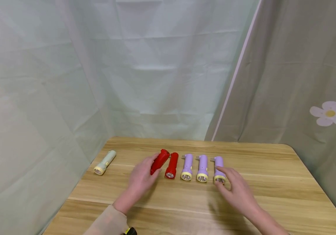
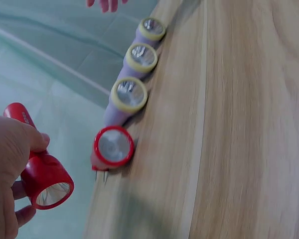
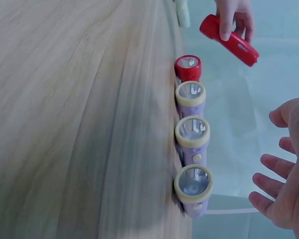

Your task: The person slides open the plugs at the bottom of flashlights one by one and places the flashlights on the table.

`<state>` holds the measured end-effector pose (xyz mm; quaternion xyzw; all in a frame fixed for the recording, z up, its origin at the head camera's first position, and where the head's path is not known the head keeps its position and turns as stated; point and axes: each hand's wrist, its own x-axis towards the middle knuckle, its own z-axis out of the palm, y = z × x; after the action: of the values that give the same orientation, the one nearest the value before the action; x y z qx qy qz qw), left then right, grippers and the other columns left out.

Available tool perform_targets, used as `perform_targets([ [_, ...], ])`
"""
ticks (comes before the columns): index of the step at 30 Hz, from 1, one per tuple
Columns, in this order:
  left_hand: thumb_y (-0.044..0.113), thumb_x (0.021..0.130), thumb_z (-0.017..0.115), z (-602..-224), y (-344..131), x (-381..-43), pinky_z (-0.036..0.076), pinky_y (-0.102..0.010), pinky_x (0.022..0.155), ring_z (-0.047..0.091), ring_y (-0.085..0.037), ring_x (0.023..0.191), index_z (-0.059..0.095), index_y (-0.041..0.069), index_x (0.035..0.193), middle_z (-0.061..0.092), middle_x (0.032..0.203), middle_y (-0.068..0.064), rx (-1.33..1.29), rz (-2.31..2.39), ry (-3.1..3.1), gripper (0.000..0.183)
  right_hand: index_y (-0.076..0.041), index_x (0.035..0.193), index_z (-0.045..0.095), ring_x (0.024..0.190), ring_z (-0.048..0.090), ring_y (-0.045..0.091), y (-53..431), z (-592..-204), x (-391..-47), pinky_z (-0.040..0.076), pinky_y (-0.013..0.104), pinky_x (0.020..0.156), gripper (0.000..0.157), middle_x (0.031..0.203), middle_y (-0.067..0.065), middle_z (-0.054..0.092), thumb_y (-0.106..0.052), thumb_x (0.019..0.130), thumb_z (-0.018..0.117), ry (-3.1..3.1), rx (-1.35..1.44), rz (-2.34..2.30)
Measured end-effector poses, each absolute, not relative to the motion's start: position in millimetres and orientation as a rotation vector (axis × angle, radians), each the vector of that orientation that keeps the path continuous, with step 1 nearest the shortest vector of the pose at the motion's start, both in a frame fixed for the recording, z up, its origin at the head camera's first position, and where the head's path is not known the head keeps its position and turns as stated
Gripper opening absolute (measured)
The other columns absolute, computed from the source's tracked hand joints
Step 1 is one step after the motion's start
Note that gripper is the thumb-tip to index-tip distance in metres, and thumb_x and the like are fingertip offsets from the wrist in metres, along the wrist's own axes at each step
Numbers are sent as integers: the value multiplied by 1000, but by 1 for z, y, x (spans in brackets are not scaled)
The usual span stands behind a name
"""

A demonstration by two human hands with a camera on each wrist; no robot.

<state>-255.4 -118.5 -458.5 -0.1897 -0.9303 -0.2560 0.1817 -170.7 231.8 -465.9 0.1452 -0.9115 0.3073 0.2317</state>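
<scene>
My left hand (image 1: 141, 178) grips a red flashlight (image 1: 160, 161) and holds it up off the table, tilted; its lens faces the camera in the left wrist view. Beside it a second red flashlight (image 1: 172, 165) lies on the wood. Three purple flashlights with yellow rims continue the row: one (image 1: 187, 164), a middle one (image 1: 203, 165) and a rightmost one (image 1: 219, 166). Metal plug prongs stick out from their sides. With fingers spread, my right hand (image 3: 294, 174) hovers near the rightmost purple flashlight; the right wrist view shows a gap between them.
A pale green flashlight (image 1: 105, 162) lies alone near the left edge of the wooden table (image 1: 185, 209). Pale curtains (image 1: 162, 71) hang behind and to the left of it. A grey flowered curtain (image 1: 285, 85) hangs on the right. Something black and yellow (image 1: 130, 231) shows by the left sleeve.
</scene>
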Motion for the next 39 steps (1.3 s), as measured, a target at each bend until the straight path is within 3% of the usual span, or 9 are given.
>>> perform_targets([
  [12, 25, 88, 83, -458, -89, -245, 54, -45, 89, 65, -23, 106, 54, 15, 146, 67, 128, -6, -627, -750, -2608, 66, -11, 139, 60, 125, 58, 35, 217, -460, -174, 48, 58, 97, 56, 135, 11, 63, -17, 88, 81, -2450, 451, 856],
  [23, 23, 87, 84, -458, -76, -240, 54, -41, 83, 63, -20, 99, 52, 15, 145, 67, 121, -6, -667, -763, -2552, 67, -11, 142, 58, 132, 53, 32, 209, -459, -177, 44, 56, 104, 57, 141, 7, 60, -20, 89, 79, -2481, 452, 920],
  [29, 20, 85, 85, -457, -68, -239, 53, -42, 87, 63, -20, 103, 53, 12, 143, 66, 123, -6, -705, -766, -2522, 67, -14, 144, 56, 134, 50, 32, 204, -457, -179, 42, 57, 105, 57, 144, 4, 58, -22, 91, 77, -2492, 443, 956],
  [39, 23, 82, 87, -455, -53, -235, 52, -41, 88, 63, -19, 103, 56, 12, 139, 66, 119, -4, -760, -756, -2456, 66, -16, 141, 58, 128, 57, 27, 195, -457, -185, 48, 53, 100, 56, 139, 0, 62, -20, 90, 79, -2402, 457, 987],
])
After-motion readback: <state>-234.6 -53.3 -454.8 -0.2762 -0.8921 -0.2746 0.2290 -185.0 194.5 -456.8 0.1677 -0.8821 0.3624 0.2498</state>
